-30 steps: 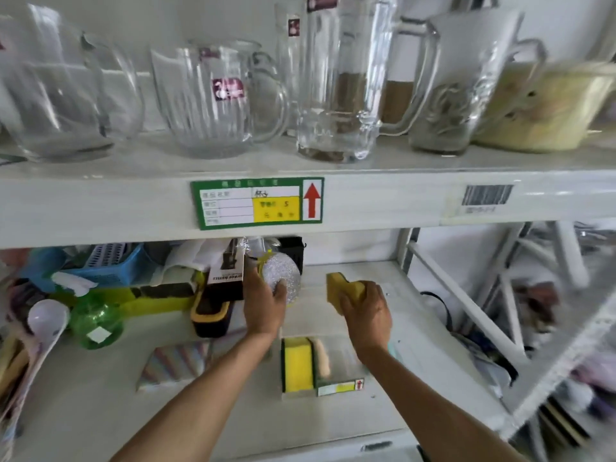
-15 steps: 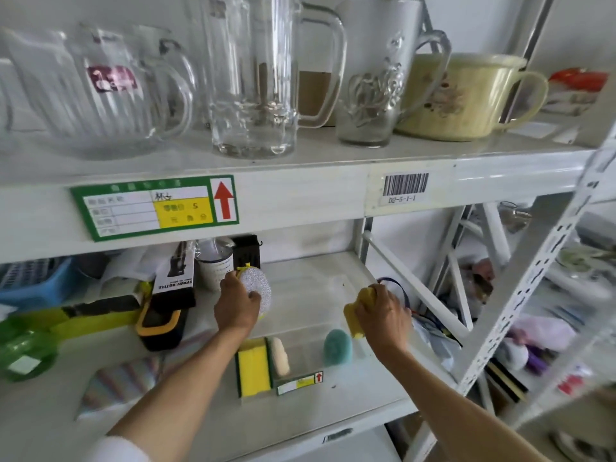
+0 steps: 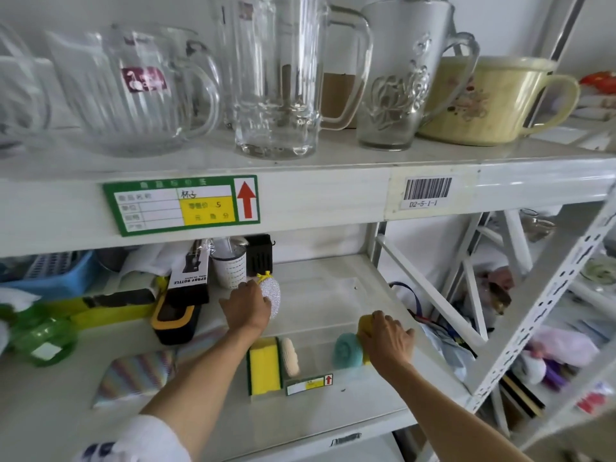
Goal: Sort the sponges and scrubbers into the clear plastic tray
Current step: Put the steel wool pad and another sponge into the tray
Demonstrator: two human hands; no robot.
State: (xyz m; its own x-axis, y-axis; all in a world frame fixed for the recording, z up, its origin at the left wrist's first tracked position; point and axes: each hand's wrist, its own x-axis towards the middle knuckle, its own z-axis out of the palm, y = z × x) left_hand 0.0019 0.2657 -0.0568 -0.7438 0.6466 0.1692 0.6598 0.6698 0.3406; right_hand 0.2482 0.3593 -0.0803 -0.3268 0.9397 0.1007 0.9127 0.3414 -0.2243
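Over on the far left of the lower shelf [image 3: 50,411] sits a green bottle [image 3: 40,341], and beside it a rainbow-striped cloth [image 3: 136,375] lies flat, with a black-and-orange brush [image 3: 175,320] and a spray bottle box [image 3: 190,278] behind. Here's the left hand [image 3: 248,310], reaching deep into the shelf, grip closed around a silver mesh scrubber [image 3: 271,295] with a yellow loop (fingers curled over its left side, the scrubber held upright just above the shelf surface). Just below it comes the clear plastic tray [image 3: 311,365], resting near the shelf's front edge with a small price tag on its front wall; standing on edge in its left end is a yellow-and-green sponge [image 3: 265,365], a cream scrubber [image 3: 290,356] tucked right beside it, and a teal round scrubber [image 3: 346,350] farther right. And the right hand [image 3: 388,340] is at the tray's right end, grip closed on a yellow sponge [image 3: 365,323], pressed right against that teal one. Up top, glass mugs [image 3: 276,81] and a cream cup [image 3: 483,98] line the upper shelf
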